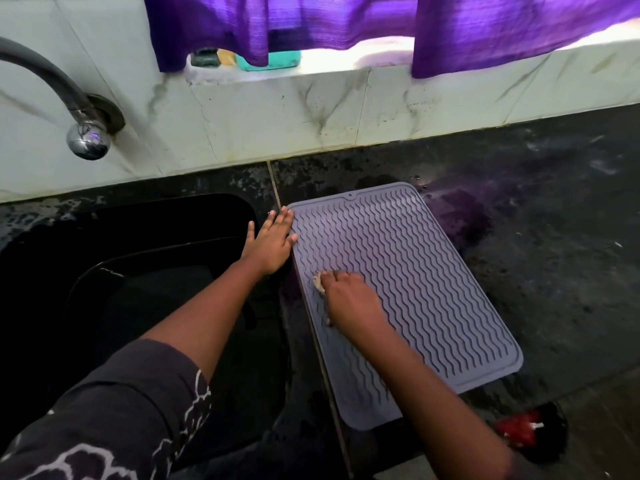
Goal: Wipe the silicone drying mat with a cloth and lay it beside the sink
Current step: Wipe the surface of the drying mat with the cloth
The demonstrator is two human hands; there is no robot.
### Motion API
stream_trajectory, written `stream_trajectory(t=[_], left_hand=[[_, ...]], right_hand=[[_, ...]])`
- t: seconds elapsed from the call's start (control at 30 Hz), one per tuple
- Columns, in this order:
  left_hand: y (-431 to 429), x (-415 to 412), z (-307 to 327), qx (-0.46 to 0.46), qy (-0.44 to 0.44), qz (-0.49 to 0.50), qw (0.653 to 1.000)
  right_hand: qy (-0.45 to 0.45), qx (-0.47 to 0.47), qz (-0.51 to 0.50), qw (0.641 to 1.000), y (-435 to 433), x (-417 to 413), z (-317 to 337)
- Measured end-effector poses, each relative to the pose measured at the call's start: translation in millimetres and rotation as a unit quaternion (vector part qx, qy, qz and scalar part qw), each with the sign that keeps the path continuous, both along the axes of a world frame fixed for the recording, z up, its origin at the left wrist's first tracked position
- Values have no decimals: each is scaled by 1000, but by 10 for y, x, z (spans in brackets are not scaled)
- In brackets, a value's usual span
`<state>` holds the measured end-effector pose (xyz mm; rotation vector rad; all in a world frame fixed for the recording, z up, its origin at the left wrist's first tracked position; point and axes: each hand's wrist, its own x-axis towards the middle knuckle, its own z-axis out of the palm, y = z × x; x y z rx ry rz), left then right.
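A grey silicone drying mat (415,285) with wavy ridges lies flat on the dark counter, just right of the black sink (145,237). My right hand (349,299) presses a small pale cloth (319,280) onto the mat's left part; most of the cloth is hidden under my fingers. Fingers spread, my left hand (272,242) lies flat at the mat's left edge, with its fingertips touching the rim and nothing held in it.
A chrome tap (86,136) juts from the tiled wall above the sink. Purple curtains (381,26) hang over a window ledge with a teal box (273,62). The dark counter (554,220) is wet around the mat. A red and black object (523,427) sits at the lower right.
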<state>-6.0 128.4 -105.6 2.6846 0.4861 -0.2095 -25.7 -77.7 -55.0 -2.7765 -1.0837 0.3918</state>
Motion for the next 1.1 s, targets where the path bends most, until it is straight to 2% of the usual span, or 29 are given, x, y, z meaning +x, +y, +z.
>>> stream_trajectory(t=[0.07,0.17,0.33,0.5,0.7,0.8,0.9,1.1], left_hand=[[3,1,7,-8,4,-3,1000],[20,9,1,0,12,-10,1000],[27,25,-13,-1,14,-7,1000],[16,-4,-2,-12,13,-5,1000],[-175,-114,168,20,18,-5,1000],[-389,-345,107,8,23,-20,999],[-500,-406,99,-9,20,9,1000],[-487,-398,120,-7,25,15,1000]], right_hand=[[2,2,7,1000,94,141,107],[-39,82,3,996,362,287,65],[-69,65,6,996,283,52,-147],[-27,18,7,999,-345,-618,-148],[-21,67,-8,998,-99,-270,-59],[-34,61,0,998,-107,-211,-202],[-44,74,11,996,-146,-230,-164],[-17,38,30,999,-854,-1010,-117]])
